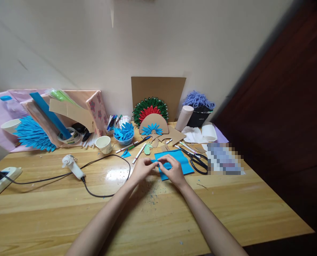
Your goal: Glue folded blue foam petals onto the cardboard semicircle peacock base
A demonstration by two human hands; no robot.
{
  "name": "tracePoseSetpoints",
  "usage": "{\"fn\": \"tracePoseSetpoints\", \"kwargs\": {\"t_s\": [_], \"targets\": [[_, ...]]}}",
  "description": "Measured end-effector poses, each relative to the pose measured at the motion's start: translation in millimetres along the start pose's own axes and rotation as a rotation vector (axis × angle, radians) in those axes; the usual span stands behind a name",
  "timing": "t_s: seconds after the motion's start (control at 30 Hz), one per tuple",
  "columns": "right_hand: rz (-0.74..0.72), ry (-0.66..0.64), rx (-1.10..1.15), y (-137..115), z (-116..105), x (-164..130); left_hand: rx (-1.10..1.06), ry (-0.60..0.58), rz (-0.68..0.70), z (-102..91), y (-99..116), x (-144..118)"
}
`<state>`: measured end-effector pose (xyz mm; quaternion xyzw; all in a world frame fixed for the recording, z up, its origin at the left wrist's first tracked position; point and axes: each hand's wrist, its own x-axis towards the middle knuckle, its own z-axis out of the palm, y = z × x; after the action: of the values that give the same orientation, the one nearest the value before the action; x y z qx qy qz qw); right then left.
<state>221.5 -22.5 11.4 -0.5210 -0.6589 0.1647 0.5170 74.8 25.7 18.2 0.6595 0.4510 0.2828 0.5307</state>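
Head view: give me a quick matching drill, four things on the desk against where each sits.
Things:
1. scissors
2. glue gun
3. paper cup
4. blue paper

Places:
A. under both hands
B. left of the hands, on a black cord
C. right of the blue paper
D. left of the blue bowl

Pairs: 1-C, 2-B, 3-D, 4-A. The left hand and right hand pinch a small blue piece together.
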Motion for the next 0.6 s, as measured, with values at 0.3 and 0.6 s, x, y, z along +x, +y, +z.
{"fn": "tracePoseSetpoints", "kwargs": {"t_s": [0.3,0.6], "targets": [[0.017,0.015,0.002,-0.9,-1.8,1.3,-0.021,-0.004,0.007,0.3,1.7,0.1],[-0.175,-0.031,-0.221,3.2,-3.3,-2.8,-0.068,-0.011,-0.031,-0.8,6.1,1.6]]}}
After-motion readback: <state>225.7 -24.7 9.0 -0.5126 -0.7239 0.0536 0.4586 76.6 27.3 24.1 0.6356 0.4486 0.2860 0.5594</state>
